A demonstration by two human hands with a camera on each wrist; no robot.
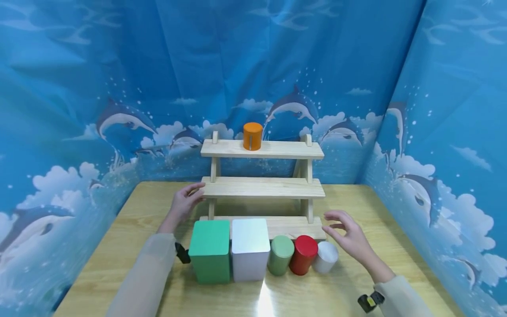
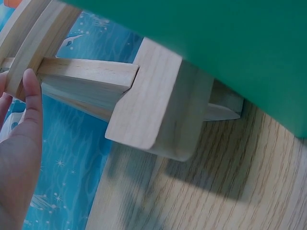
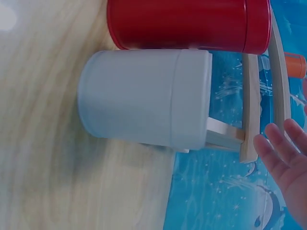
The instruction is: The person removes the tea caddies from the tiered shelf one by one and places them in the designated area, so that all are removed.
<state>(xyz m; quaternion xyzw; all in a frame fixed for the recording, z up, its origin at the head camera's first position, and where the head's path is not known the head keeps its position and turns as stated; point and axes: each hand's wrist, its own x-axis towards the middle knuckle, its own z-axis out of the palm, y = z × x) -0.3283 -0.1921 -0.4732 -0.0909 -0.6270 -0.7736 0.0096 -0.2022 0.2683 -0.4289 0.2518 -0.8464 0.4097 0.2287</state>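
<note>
A three-tier wooden display stand (image 1: pixel 263 187) stands on the table. My left hand (image 1: pixel 187 200) pinches the left end of its middle shelf; the left wrist view shows the thumb (image 2: pixel 32 96) on one face of the board and fingers on the other. My right hand (image 1: pixel 350 235) is off the stand's lower right end, fingers loosely bent and holding nothing. On the top shelf sits an orange canister (image 1: pixel 252 136). In front of the stand is a row: green box (image 1: pixel 210 251), white box (image 1: pixel 250 250), light green canister (image 1: pixel 281 255), red canister (image 1: pixel 303 255) and white canister (image 1: pixel 325 257).
The boxes and canisters stand close together and hide part of the bottom shelf (image 1: pixel 291 226). Behind and to both sides of the wooden table (image 1: pixel 138 207) hang blue curtains (image 1: pixel 190 53) printed with dolphins.
</note>
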